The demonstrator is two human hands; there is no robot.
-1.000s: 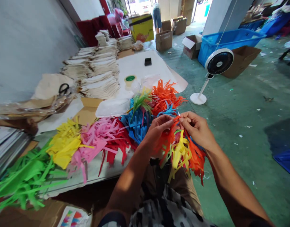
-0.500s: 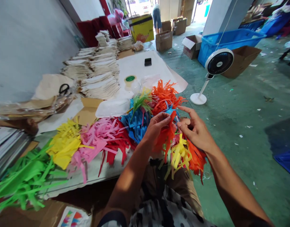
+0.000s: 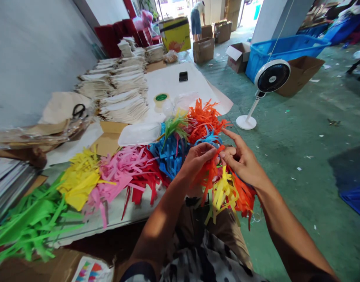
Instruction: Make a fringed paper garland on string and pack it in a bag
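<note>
My left hand (image 3: 197, 160) pinches the top of an orange fringed tassel (image 3: 208, 176) between thumb and fingers. Close beside it, my right hand (image 3: 246, 160) has thumb and bent fingers closed at the tassel's top end, while its index finger points out forward. Below the hands, over my lap, hang a yellow tassel (image 3: 224, 192) and another orange tassel (image 3: 245, 197). Just beyond lies a heap of orange fringe (image 3: 205, 121), with a bunch of blue fringe (image 3: 170, 158) to its left. Whatever links the tassels is hidden by the fingers.
Along the table lie pink fringe (image 3: 121, 168), yellow fringe (image 3: 80, 182) and green fringe (image 3: 30, 223). Behind are a plastic tray (image 3: 139, 134), tape roll (image 3: 161, 98), phone (image 3: 183, 76) and stacked cloth bundles (image 3: 127, 86). A fan (image 3: 272, 78) stands right; a person (image 3: 195, 23) stands far off.
My left hand has drawn slightly down and right with the orange tassel, closer to my right hand. More blue fringe shows behind. The distant person has straightened somewhat.
</note>
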